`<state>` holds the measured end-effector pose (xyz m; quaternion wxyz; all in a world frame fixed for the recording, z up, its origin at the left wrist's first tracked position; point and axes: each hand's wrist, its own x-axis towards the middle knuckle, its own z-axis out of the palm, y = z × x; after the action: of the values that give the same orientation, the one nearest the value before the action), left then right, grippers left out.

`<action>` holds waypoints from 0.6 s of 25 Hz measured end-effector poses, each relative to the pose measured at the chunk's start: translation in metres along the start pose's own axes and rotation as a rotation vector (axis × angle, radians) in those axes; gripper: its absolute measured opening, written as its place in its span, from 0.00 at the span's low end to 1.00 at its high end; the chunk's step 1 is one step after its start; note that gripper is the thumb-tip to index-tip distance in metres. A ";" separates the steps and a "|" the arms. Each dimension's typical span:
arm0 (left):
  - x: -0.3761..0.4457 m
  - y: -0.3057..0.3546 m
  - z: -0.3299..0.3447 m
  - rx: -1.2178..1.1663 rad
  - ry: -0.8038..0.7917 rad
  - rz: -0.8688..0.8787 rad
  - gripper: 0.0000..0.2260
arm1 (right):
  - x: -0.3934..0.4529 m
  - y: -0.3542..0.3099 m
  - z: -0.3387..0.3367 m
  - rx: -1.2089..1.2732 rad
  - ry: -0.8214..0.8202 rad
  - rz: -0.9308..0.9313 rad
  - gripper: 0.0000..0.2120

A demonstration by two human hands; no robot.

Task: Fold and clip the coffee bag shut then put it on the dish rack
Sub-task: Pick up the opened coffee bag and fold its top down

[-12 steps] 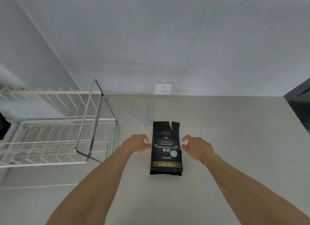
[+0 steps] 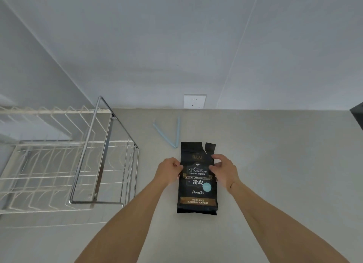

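Grey countertop [image 2: 275,164] met a pale wall bearing a socket [image 2: 194,101]. At far left the dish rack [image 2: 59,164] was cut off by the frame edge. A light-blue clip [image 2: 172,134] lay spread in a V just behind the coffee bag [image 2: 197,186], which lay flat, its top torn and unfolded. The left hand [image 2: 170,169] and right hand [image 2: 223,167] pinched the bag's 2 sides; fingertips beneath were hidden.

On the black coffee bag [image 2: 197,186]: "B&M", "Treasure", "BLUE MOUNTAIN", "Charcoal fire", "BLUE MOUNTAIN FOOD".
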<state>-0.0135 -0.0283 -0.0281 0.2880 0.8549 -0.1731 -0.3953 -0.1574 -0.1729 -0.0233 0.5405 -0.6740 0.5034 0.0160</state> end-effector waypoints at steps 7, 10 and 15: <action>-0.049 -0.007 -0.009 -0.230 0.036 0.130 0.06 | -0.045 0.004 -0.010 0.197 0.043 -0.143 0.12; -0.082 -0.018 -0.011 -0.241 0.058 0.212 0.05 | -0.083 0.009 -0.015 0.274 0.023 -0.208 0.14; -0.139 -0.050 0.000 -0.179 0.088 0.285 0.03 | -0.145 0.039 -0.014 0.250 0.031 -0.273 0.16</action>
<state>-0.0972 0.0830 0.0201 0.4233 0.8092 -0.2438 -0.3265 -0.2629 -0.0834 0.0369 0.6094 -0.6639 0.4133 -0.1306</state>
